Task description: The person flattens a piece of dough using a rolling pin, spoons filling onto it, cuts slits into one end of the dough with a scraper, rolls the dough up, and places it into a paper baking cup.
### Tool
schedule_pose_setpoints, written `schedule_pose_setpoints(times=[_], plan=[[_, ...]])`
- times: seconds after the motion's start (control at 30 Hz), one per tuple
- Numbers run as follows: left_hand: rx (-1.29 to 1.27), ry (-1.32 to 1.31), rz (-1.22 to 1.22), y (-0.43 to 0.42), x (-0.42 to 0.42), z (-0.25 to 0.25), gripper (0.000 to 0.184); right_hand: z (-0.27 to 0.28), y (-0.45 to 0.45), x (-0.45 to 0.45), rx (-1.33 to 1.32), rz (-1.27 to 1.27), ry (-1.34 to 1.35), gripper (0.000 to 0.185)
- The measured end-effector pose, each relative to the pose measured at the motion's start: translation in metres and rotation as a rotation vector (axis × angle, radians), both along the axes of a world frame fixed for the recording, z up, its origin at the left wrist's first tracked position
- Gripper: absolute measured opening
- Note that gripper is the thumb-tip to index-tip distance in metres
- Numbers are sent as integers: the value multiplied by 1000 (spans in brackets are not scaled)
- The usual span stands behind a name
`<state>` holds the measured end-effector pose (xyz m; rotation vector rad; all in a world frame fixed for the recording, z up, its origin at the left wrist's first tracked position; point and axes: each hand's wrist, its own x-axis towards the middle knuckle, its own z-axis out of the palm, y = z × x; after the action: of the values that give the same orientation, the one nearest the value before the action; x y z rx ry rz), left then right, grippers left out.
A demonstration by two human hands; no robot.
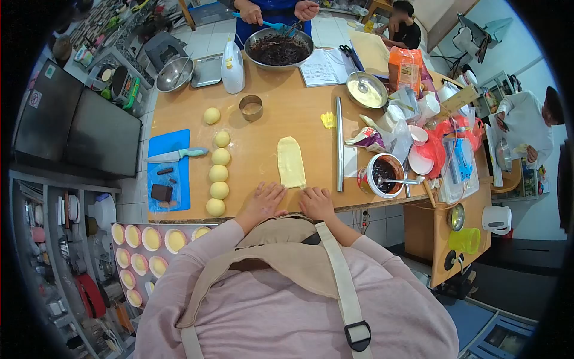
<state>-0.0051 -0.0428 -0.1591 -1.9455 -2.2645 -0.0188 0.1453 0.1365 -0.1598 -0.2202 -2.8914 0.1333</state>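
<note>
Dough (291,163) is looking soft, stretchy | near corners are giving hold | left hand (263,200), right hand (317,202) are touching there, fingers slightly apart

Making out no readable text; notebook (323,67) writing and orange bag (405,70) print are showing too small for me.

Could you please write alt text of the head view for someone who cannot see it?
A left hand and right hand rest at the near end of a flat dough strip on a table. Dough balls and a blue board with a knife lie left, a metal rod right; opposite, a person holds a spatula over a bowl of dark mixture.
</note>
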Motion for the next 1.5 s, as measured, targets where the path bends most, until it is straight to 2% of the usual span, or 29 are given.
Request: schedule_pose_setpoints(times=[0.03, 0.23, 0.33, 0.43, 0.53, 0.73, 0.83, 1.03, 1.23, 1.33, 1.43, 1.5], plan=[[-1, 11, -4, 0, 0, 1, 76, 1, -2, -4, -11, -1, 67, 35], [-11, 24, -19, 1, -1, -2, 76, -4, -10, -3, 44, -14, -148, 34], [3, 35, -16, 1, -1, -6, 76, -5, -9, -4, -11, 6, -229, 35], [-46, -7, -19, 1, -3, -4, 76, -8, -10, -14, 6, 26, 99, 29], [53, -41, -31, 0, -3, -6, 74, -10, -13, -16, 90, 48, -40, 27], [-13, -49, -29, 1, -4, -7, 74, -1, -13, -15, 27, 89, -237, 33], [-75, -113, -6, -1, -4, -6, 75, -4, -16, -23, 84, 69, 41, 32], [-31, -55, -35, -3, -3, -14, 75, -6, -16, -15, 123, 180, -204, 32], [31, 64, -40, -6, -3, -12, 71, -3, -19, -23, 87, 137, -14, 31], [3, 37, -37, -7, -1, -17, 69, -7, -18, -20, 164, 184, -122, 32], [-60, -31, -48, -7, -1, -13, 68, -10, -17, -17, 70, 215, -191, 29], [-25, 1, -57, -8, 0, -13, 69, -9, -12, -12, 22, 201, -135, 27]])
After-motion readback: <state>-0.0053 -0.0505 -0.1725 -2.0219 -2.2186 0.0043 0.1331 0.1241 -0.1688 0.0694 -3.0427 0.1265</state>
